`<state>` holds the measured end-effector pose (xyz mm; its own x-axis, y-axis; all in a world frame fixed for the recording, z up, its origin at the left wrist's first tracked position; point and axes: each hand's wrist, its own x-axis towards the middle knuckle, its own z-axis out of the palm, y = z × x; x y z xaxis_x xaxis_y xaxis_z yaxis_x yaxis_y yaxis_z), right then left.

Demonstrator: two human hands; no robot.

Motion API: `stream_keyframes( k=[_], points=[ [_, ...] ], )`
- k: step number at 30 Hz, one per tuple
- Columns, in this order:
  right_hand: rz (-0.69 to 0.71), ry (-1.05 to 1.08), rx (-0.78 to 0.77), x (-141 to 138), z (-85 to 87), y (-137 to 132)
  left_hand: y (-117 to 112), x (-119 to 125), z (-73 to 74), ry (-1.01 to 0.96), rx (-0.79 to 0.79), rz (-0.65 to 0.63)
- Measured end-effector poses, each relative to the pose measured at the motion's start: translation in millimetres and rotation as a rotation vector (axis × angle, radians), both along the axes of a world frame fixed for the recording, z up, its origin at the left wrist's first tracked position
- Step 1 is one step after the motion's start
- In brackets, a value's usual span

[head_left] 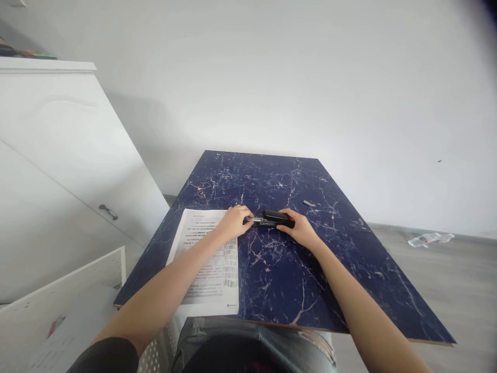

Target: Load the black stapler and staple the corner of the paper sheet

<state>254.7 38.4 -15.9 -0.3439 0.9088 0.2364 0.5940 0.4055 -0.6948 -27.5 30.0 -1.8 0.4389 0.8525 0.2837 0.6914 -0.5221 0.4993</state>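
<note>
While the stapler [276,218] lies mid-table, long axis nine-to-three, the right hand [301,229] grips its three o'clock end and the left hand [234,221] pinches its metal nose (paper [209,259] under that wrist).

Both bare forearms are reaching forward from the bottom of the view, angling inward so the hands are nearly meeting. The bare left hand [234,221] is lying palm down, fingers curled inward at the tips. The bare right hand [300,228] is lying palm down too, fingers bent and closing in a grip, wrist straight
</note>
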Motion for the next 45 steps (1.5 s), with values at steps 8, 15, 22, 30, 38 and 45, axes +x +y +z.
stream_keyframes(
  k=[8,15,22,30,38,45],
  points=[
    [-0.001,0.009,-0.008,0,2.5,-1,2,-7,3.7,0.02,0.042,-0.074],
    [-0.003,0.008,0.002,-1,0.7,0,2,-11,13.8,0.026,0.032,-0.036],
    [-0.007,0.022,0.048,16,1.3,3,-3,-9,16.8,-0.221,-0.239,0.098],
    [-0.044,-0.031,-0.005,29,-2.9,6,-4,-6,15.3,-0.309,-0.285,0.22],
    [-0.02,0.076,-0.079,28,-3.9,6,-8,8,7.8,-0.623,-0.553,0.139],
    [0.006,0.193,-0.153,29,-11.1,9,-10,13,15.5,-0.854,-0.882,0.101]
  ],
)
